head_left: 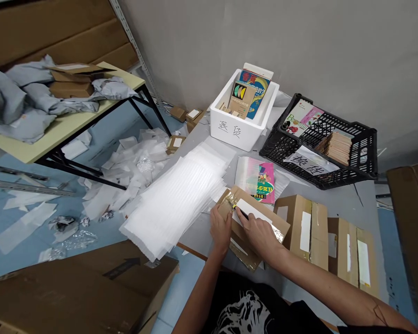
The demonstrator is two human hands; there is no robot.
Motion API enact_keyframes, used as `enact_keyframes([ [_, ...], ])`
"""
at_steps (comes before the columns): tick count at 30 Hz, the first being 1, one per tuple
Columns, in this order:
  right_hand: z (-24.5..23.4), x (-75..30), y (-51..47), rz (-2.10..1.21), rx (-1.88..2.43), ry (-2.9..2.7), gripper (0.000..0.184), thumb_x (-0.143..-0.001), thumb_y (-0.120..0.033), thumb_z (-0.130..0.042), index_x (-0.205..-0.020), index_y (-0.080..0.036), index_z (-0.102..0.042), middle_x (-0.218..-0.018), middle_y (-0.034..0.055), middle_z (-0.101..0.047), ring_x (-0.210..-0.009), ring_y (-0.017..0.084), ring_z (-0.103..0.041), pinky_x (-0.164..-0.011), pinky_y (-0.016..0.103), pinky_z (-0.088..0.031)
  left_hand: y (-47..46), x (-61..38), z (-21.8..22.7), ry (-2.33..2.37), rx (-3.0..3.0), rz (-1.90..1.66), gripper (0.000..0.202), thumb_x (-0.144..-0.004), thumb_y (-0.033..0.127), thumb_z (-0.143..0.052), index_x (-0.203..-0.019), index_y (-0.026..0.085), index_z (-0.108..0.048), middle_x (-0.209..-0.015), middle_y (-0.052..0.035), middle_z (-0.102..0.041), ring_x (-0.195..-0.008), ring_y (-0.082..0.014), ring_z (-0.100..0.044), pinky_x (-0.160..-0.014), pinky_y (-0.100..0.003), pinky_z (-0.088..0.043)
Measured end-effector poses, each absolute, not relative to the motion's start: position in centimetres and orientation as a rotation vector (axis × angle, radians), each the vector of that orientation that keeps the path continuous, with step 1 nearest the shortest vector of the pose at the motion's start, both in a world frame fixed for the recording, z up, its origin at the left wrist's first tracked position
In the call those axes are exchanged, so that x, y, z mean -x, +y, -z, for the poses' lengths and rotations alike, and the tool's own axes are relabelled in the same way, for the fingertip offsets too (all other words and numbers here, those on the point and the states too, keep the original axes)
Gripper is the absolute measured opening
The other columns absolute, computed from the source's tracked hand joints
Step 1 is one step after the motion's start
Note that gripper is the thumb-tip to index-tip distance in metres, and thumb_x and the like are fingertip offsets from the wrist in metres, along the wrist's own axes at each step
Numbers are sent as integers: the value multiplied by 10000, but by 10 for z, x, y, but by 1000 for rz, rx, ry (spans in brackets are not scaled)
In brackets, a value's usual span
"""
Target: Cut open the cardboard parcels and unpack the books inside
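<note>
A taped cardboard box (259, 204) with a white label lies in front of me at the near edge of the grey table. My left hand (220, 227) grips its left end, fingers on the cardboard and tape. In my right hand (259, 233) is a slim dark utility knife (241, 211) with a yellow part near its front. The tip of the knife is at the tape by the box's left end; I cannot tell whether the blade is in it. Just behind the box lies a pink and green book (264, 183), partly in white foam wrap.
A stack of white foam sheets (181, 195) covers the table's left side. Behind stand a white foam bin (238, 134) and a black crate (362, 148), both with books. More boxes (301, 227) stand at right. Packaging scraps (135, 162) litter the floor; a large carton (90, 287) stands near left.
</note>
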State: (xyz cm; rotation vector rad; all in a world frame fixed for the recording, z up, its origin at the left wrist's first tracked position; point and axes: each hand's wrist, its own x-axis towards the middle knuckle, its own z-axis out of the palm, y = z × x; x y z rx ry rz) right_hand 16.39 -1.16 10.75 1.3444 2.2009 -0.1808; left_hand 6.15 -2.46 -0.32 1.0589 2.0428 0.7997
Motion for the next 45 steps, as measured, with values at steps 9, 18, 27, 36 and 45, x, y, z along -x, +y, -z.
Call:
enact_keyframes([
  [9,-112,-174,-15,213,-1343,2146,630,-894,-37,-365,-1483,-220,-235,-972,131,-638,-748,185,-695,-610,249,-520,-27,-63,10,2032,-1093,-871,394,-858,397,-505,-1189,189,-453,-1180,-117,-547,-1151,-268,-514,-914,-403,-447],
  [18,-115,-187,-14,236,-1340,2150,738,-858,16,-375,-1505,-222,-114,-1003,108,-623,-796,199,-686,-667,270,-515,-31,-66,8,2014,-1135,-877,407,-882,413,-456,-1216,182,-436,-1183,-113,-538,-1161,-268,-496,-938,-417,-431],
  [27,-101,-172,-11,219,-1351,2208,661,-889,-18,-346,-1493,-228,-178,-996,101,-627,-800,192,-682,-663,264,-513,-32,-65,9,1997,-1155,-891,427,-894,438,-428,-1226,169,-430,-1186,-120,-535,-1174,-257,-483,-974,-424,-408],
  [36,-103,-165,-24,154,-1404,2204,622,-906,-59,-383,-1482,-234,-226,-931,102,-629,-733,155,-681,-613,221,-498,-29,-66,8,2006,-1151,-858,401,-883,380,-443,-1219,163,-422,-1184,-119,-532,-1175,-267,-482,-972,-413,-403],
  [45,-109,-168,-27,144,-1402,2173,588,-899,-49,-370,-1463,-195,-289,-912,119,-642,-732,154,-682,-609,217,-506,-30,-68,12,2011,-1171,-868,395,-879,384,-455,-1205,164,-421,-1189,-121,-535,-1170,-262,-479,-978,-417,-395],
])
